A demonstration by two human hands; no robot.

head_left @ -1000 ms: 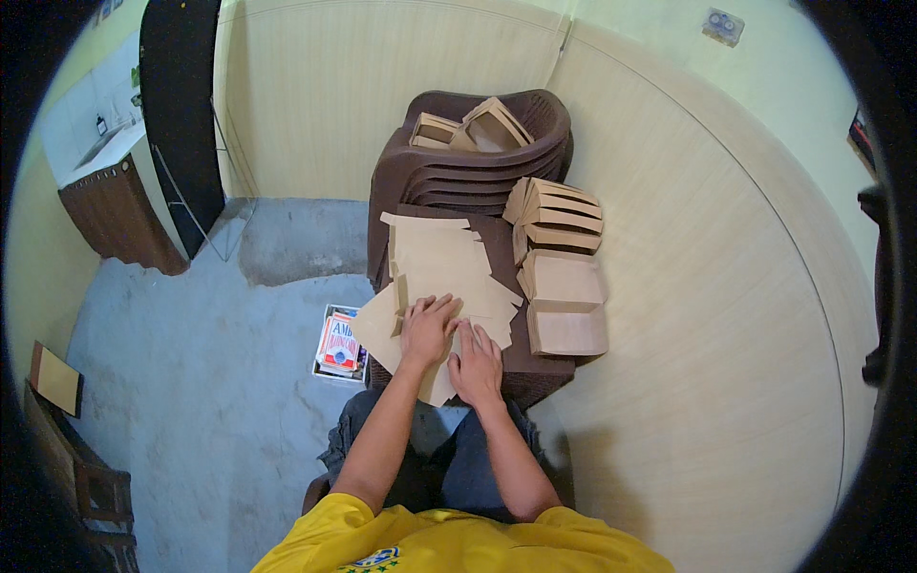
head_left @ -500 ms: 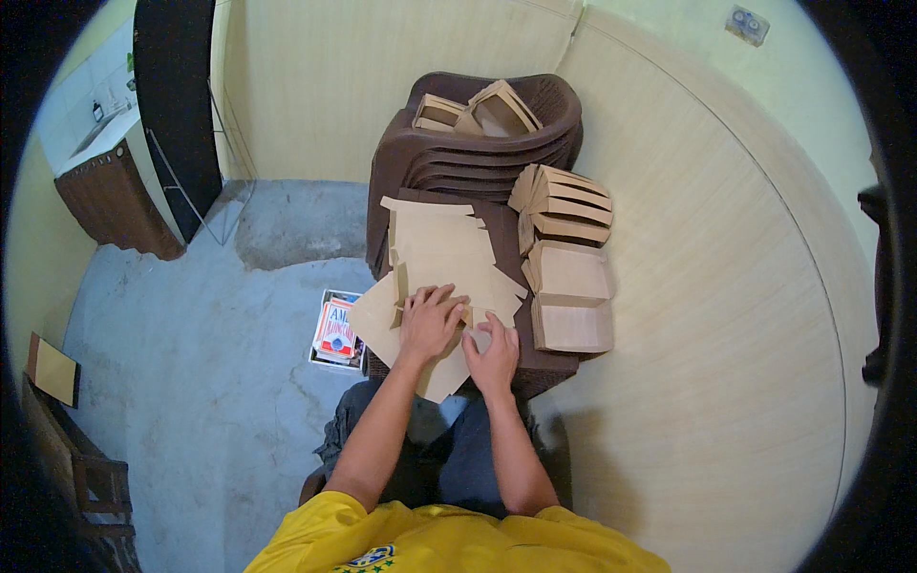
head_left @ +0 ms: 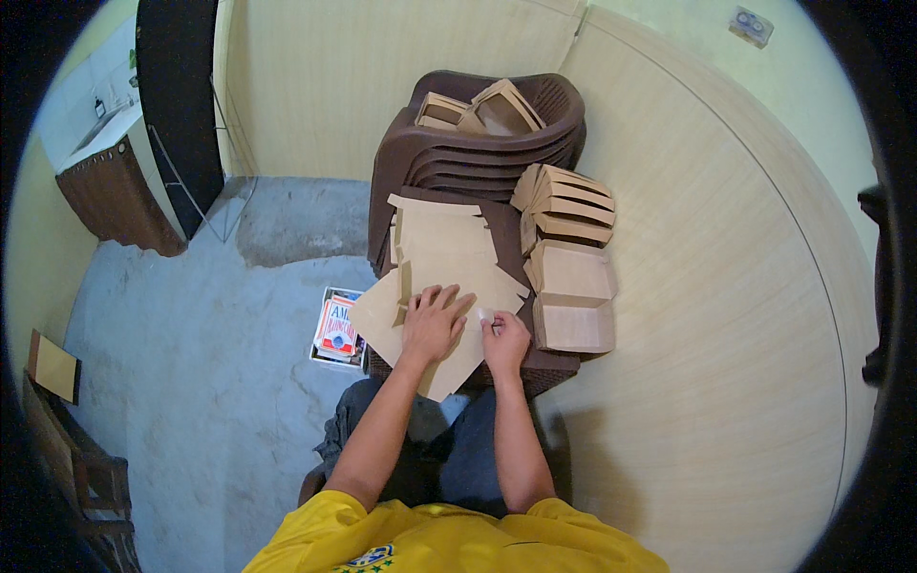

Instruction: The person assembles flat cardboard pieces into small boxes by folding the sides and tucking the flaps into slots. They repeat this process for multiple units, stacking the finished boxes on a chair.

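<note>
Flat die-cut cardboard sheets (head_left: 442,234) with slits and tabs lie on a brown surface in front of me, one turned at an angle to the other. A narrow flap stands up along the left side. My left hand (head_left: 436,320) rests flat on the cardboard with its fingers spread. Just right of it, my right hand (head_left: 506,339) is closed in a pinch on a small whitish piece (head_left: 484,314), too small to name. It is close above the cardboard's right part; whether it touches is unclear.
An open cardboard box (head_left: 578,272) and several nested ones (head_left: 573,205) stand to the right, by the wall. More boxes (head_left: 506,110) sit on stacked brown chairs (head_left: 478,158) at the back. A white-rimmed box (head_left: 314,349) with printed packs stands on the floor at left.
My right hand has moved slightly right and its fingers have closed, with the whitish piece now showing at their tips. A small raised flap between the hands now lies flat. My left hand stays spread.
</note>
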